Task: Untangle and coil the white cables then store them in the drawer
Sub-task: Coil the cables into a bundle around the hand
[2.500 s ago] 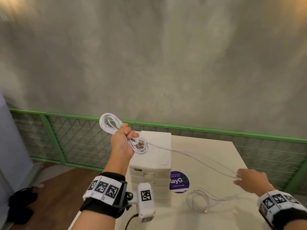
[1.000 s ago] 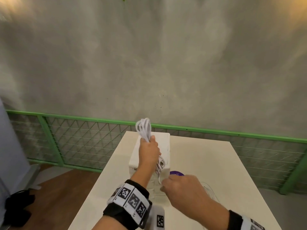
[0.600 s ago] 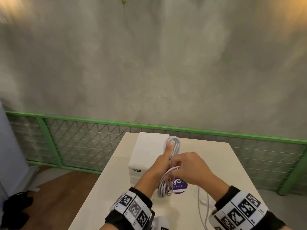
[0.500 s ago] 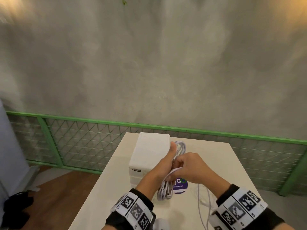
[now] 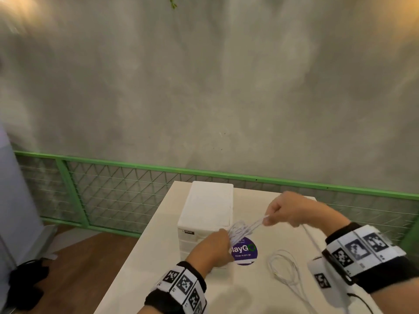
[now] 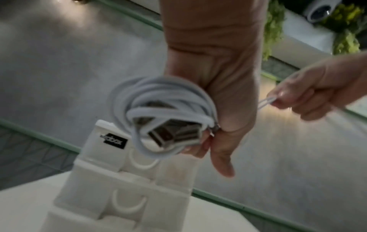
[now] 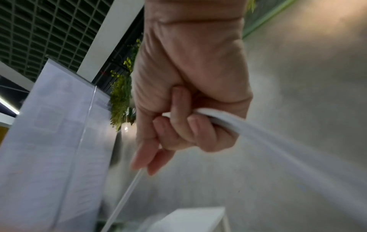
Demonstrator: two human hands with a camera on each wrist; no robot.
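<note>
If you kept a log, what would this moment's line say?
left hand: grips coiled cable | right hand: pinches its strand, pulling sideways | second cable: loose on table | drawers: closed

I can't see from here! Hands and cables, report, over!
Left hand grips coiled white cable. Right hand pinches its pulled-out strand. Second thin white cable loose on cream table. White plastic drawer unit shut.
</note>
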